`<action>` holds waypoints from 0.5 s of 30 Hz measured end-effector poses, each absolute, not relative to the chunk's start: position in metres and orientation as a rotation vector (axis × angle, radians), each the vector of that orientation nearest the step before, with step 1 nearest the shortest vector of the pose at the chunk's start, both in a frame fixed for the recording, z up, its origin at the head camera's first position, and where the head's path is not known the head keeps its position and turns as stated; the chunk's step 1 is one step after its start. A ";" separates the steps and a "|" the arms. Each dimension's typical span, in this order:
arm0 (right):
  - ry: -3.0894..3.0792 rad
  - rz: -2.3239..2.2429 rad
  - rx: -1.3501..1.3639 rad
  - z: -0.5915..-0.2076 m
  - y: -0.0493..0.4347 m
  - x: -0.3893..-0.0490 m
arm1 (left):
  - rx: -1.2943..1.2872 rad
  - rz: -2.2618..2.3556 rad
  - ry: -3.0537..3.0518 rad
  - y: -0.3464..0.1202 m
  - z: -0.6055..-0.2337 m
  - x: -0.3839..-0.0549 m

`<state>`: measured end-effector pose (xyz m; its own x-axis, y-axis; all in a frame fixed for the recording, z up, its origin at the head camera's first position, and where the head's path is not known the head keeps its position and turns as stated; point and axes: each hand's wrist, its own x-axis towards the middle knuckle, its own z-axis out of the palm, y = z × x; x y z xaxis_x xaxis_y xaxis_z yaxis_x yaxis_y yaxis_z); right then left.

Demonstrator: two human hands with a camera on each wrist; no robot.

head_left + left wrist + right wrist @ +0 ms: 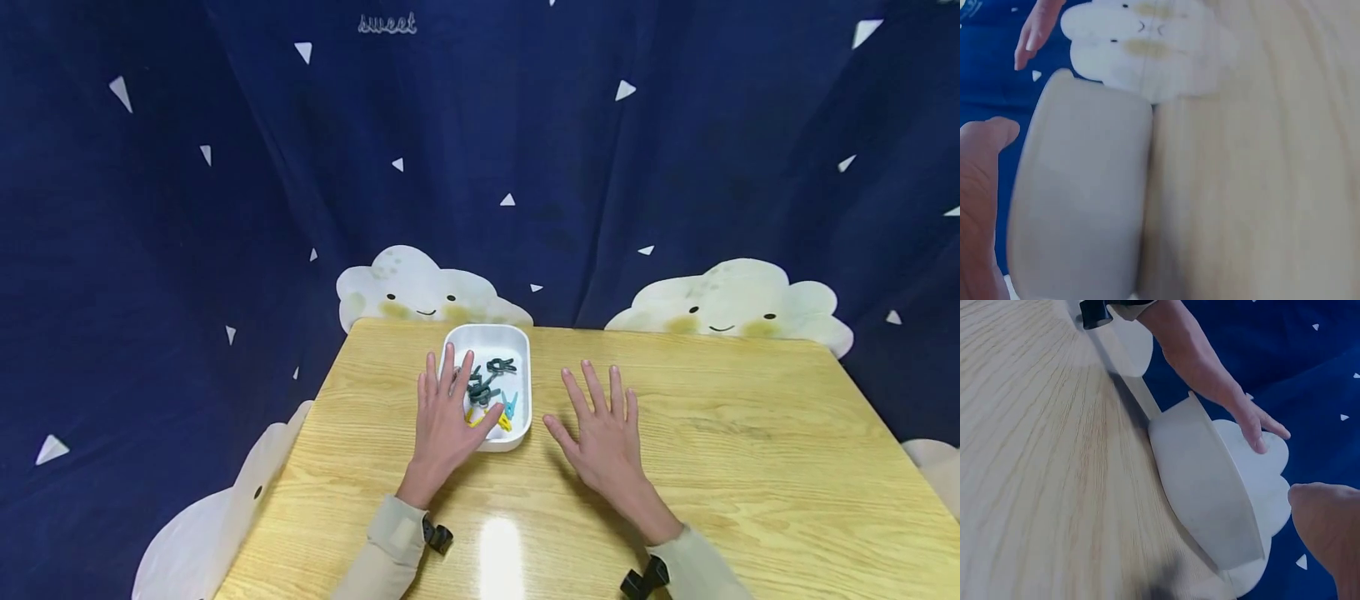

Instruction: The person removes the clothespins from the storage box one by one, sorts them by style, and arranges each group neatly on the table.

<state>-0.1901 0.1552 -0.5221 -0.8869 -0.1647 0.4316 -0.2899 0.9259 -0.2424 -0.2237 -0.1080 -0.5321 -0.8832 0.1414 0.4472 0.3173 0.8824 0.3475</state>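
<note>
A white plastic tub (523,392) stands on the table, holding several small clips. Among them are dark green spring clamps (501,366), a light blue clothespin (509,405) and a yellow clothespin (505,422). My left hand (442,421) is spread over the tub's left side and covers part of the clips. To the right of the tub hovers my right hand (606,442), fingers spread and holding nothing. Both wrist views show the tub's outer wall (1085,187) but hide its contents. In the right wrist view the left hand (1250,422) reaches above the tub's rim.
The wooden table (750,433) extends widely to the right of the tub. Behind it hangs a dark blue curtain (480,125) with white triangles and smiling clouds. Black wrist cameras (438,535) sit at both cuffs.
</note>
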 end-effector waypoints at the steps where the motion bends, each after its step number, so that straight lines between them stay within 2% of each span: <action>1: -2.676 0.427 0.347 -0.522 0.152 -0.192 | -0.340 -0.578 -2.641 -0.110 -0.534 -0.225; 15: -2.717 0.506 0.677 -0.519 0.094 -0.245 | -0.436 -0.497 -2.710 -0.132 -0.543 -0.230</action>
<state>-0.2452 0.0939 -0.5191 -0.8456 -0.3928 0.3615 -0.4966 0.8273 -0.2626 -0.2299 -0.1318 -0.5432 -0.8912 0.2330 0.3892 0.3559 0.8912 0.2813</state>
